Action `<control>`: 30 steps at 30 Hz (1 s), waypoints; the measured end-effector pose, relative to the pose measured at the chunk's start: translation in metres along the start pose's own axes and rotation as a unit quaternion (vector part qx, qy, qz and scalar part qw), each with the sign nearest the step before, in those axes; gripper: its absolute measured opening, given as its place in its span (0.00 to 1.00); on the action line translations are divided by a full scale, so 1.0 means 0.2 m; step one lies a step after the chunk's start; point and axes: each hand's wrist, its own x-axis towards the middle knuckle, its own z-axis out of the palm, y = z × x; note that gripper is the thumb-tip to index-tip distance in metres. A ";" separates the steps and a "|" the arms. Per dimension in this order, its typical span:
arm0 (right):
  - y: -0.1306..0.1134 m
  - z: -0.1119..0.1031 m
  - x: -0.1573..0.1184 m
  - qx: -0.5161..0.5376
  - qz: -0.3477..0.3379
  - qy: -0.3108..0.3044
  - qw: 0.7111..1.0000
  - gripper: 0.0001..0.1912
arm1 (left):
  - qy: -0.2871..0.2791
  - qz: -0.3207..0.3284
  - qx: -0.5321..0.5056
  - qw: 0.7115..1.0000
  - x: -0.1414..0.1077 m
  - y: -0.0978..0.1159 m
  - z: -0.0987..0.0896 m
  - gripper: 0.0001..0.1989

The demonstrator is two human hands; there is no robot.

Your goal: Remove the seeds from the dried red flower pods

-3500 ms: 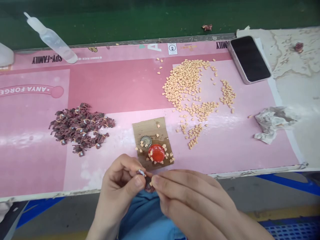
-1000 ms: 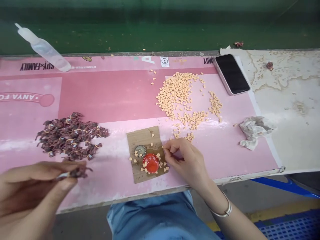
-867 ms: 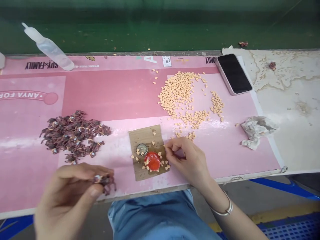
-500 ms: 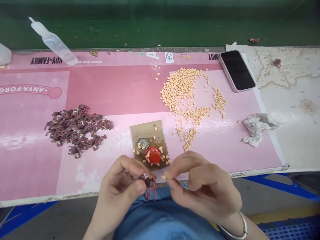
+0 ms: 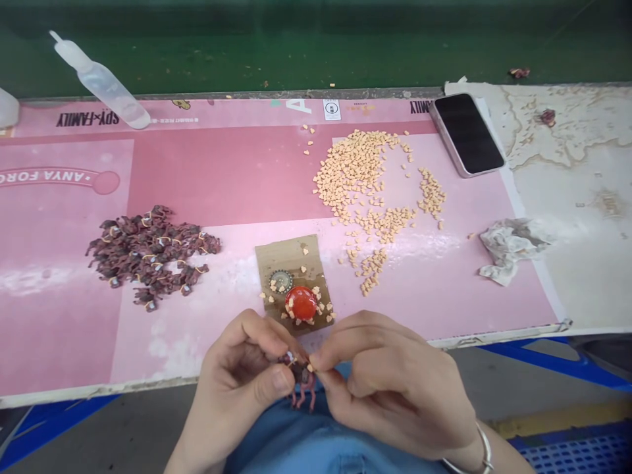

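Between the thumb and fingers of my left hand [image 5: 247, 375] is a small dark reddish-brown toy figure [image 5: 301, 375], its thin legs hanging down. My right hand [image 5: 390, 382] pinches a tiny cream-coloured piece [image 5: 311, 367] against the figure's side. Just beyond my hands lies a brown cardboard piece [image 5: 276, 253] carrying a red bottle cap [image 5: 301, 303], a grey bottle cap [image 5: 280, 282] and several loose cream pieces. A heap of similar dark figures [image 5: 153, 253] is on the left. Many cream pieces [image 5: 355, 164] are spread right of centre.
A clear squeeze bottle [image 5: 106, 85] lies at the back left. A phone [image 5: 467, 135] rests at the back right, with a crumpled tissue [image 5: 513, 247] nearer. The pink printed table cover [image 5: 222, 178] ends at a front edge close to my hands.
My right hand has moved left, bringing the cream piece from a short gap into contact with the toy figure. My left hand still holds the figure, slightly lower and further right.
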 end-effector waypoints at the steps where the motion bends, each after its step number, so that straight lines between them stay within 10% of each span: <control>1: 0.00 -0.01 0.00 0.001 0.003 -0.003 1.000 0.18 | 0.006 0.002 0.006 1.000 0.00 0.00 0.00 0.06; 13: -0.06 -0.01 -0.12 -0.093 -0.018 -0.010 0.995 0.13 | 0.105 0.145 0.148 0.973 -0.05 -0.02 0.05 0.06; 21: -0.01 -0.05 -0.03 -0.011 0.030 0.106 0.994 0.13 | 0.073 0.223 0.294 0.927 0.02 0.12 0.05 0.07; 26: 0.30 -0.31 0.16 -0.119 0.044 0.145 0.981 0.07 | 0.047 0.219 0.459 0.860 0.26 0.34 -0.06 0.08; 30: 0.71 -0.60 0.46 -0.246 0.141 0.086 0.955 0.02 | 0.101 0.166 0.555 0.809 0.70 0.54 -0.19 0.21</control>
